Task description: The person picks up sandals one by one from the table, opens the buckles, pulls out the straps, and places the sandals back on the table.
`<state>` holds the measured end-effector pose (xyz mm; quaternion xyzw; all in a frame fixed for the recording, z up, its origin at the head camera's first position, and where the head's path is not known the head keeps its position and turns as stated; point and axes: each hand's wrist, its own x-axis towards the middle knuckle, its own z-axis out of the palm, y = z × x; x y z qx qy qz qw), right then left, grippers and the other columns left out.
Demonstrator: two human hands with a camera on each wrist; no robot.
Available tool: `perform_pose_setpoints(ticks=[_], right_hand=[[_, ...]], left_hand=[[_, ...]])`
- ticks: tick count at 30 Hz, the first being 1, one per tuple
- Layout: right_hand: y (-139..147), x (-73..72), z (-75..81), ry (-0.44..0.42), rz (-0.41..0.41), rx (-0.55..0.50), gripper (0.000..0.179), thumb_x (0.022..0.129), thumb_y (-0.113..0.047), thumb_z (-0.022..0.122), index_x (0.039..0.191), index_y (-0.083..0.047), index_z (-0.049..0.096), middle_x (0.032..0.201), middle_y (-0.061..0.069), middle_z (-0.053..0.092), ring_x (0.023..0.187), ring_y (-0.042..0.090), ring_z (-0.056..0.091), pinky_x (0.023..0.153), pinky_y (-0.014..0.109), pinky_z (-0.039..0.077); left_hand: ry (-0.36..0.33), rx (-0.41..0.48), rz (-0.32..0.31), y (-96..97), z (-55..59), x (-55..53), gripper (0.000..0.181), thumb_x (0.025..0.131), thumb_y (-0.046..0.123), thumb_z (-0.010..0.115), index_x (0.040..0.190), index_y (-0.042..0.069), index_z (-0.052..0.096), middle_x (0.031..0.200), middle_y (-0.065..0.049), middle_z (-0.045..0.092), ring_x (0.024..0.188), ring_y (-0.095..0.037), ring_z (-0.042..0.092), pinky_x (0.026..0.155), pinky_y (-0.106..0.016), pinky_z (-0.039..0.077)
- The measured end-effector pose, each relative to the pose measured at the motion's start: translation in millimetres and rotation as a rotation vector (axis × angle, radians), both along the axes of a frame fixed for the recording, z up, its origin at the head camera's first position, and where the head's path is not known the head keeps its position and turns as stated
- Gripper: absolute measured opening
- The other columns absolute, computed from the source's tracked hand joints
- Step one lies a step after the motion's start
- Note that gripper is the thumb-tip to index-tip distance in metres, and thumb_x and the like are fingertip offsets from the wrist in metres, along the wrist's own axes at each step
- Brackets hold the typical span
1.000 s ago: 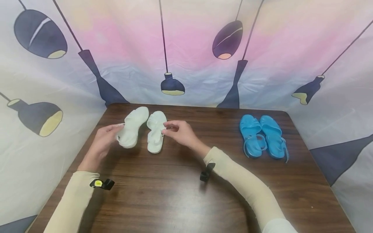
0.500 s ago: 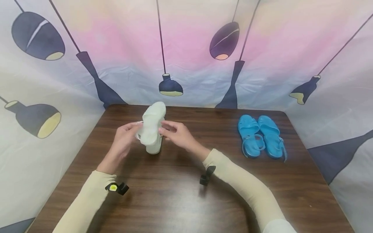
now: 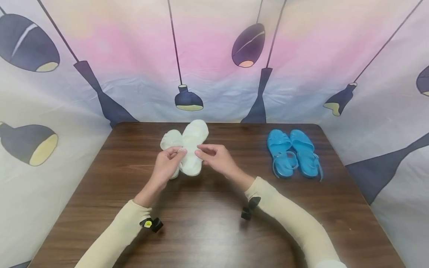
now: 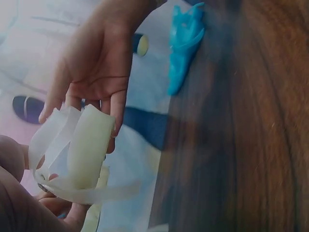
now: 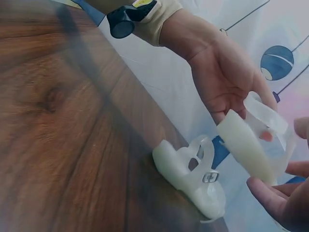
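Observation:
A white sandal (image 3: 193, 158) is held above the table between both hands in the head view, toe pointing away. My left hand (image 3: 165, 164) grips its left side by the strap, while my right hand (image 3: 218, 159) pinches its right edge with thumb and fingers. The left wrist view shows the sandal's heel (image 4: 89, 150) and its loose strap (image 4: 106, 192) close up. A second white sandal (image 3: 172, 138) stands on the table to the left, partly covered by the left hand and the raised sandal. Its buckle (image 5: 210, 177) shows in the right wrist view.
A pair of blue sandals (image 3: 291, 154) stands side by side at the back right of the brown wooden table (image 3: 214, 216). A cloth backdrop (image 3: 140, 74) printed with hanging lamps surrounds the table's back and sides.
My left hand has carried the white sandal rightward, across the other one to its right side. The right hand has left the standing sandal and now holds the carried one.

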<state>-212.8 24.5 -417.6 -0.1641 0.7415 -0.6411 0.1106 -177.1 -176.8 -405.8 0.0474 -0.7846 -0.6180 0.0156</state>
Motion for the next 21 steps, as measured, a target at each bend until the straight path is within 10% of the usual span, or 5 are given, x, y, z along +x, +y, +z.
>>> perform_pose_setpoints(ticks=[5, 11, 21], right_hand=[[18, 8.9, -9.2, 0.003, -0.026, 0.010, 0.036, 0.095, -0.024, 0.075, 0.124, -0.004, 0.072, 0.125, 0.014, 0.071, 0.096, 0.022, 0.075, 0.086, 0.044, 0.060], [40, 20.9, -19.0, -0.020, -0.066, -0.008, 0.033, 0.093, -0.017, 0.077, 0.121, 0.000, 0.072, 0.121, 0.017, 0.071, 0.105, 0.025, 0.073, 0.082, 0.034, 0.061], [74, 42.1, -31.4, -0.070, -0.125, 0.042, 0.033, 0.091, -0.018, 0.079, 0.120, -0.004, 0.073, 0.122, 0.014, 0.072, 0.106, 0.025, 0.072, 0.083, 0.037, 0.061]], left_hand=[[0.005, -0.014, -0.051, 20.3, -7.4, 5.8, 0.040, 0.102, 0.025, 0.063, 0.131, -0.003, 0.064, 0.125, -0.023, 0.069, 0.103, -0.018, 0.067, 0.077, -0.017, 0.053], [-0.020, -0.016, -0.101, 40.1, -15.4, 14.8, 0.041, 0.101, 0.027, 0.064, 0.133, 0.001, 0.063, 0.129, -0.019, 0.068, 0.075, -0.013, 0.059, 0.058, -0.022, 0.046], [-0.021, -0.059, -0.198, 63.2, -30.6, 28.7, 0.040, 0.101, 0.028, 0.064, 0.132, 0.002, 0.065, 0.141, -0.016, 0.062, 0.129, -0.035, 0.059, 0.106, -0.051, 0.048]])
